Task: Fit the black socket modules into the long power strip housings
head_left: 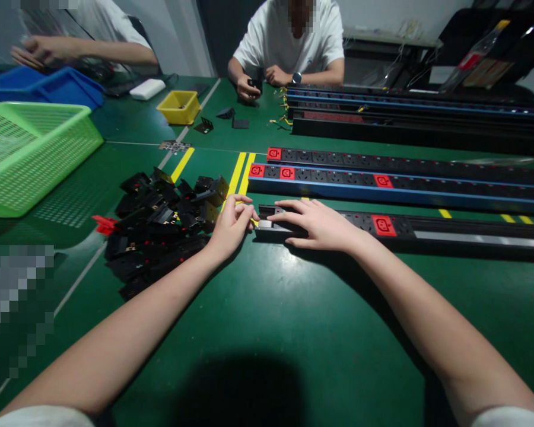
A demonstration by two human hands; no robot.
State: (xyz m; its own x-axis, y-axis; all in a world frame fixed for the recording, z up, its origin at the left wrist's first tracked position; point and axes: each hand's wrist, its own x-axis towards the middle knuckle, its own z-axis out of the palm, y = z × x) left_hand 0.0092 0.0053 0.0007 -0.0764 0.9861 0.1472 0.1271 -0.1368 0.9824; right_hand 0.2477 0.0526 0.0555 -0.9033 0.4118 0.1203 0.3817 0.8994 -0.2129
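A long black power strip (360, 222) lies across the table in front of me, with a red socket (384, 225) set in it and a bare metal stretch further right. My right hand (315, 225) straddles its left end, thumb along the near side and fingers over the top. At the very tip of the strip is my left hand (232, 228), thumb and fingers pinched together; whatever is between them is hidden. Close by on the left sits a heap of black socket modules (160, 225) with a red piece (104, 225) at its edge.
Beyond lie a blue-sided power strip (320, 187) and more black strips (404, 133). A green basket (35, 160), blue bins (44, 86) and a yellow box (179, 107) stand at left. Two people sit across the green table (267, 332); one holds a small black part (254, 86).
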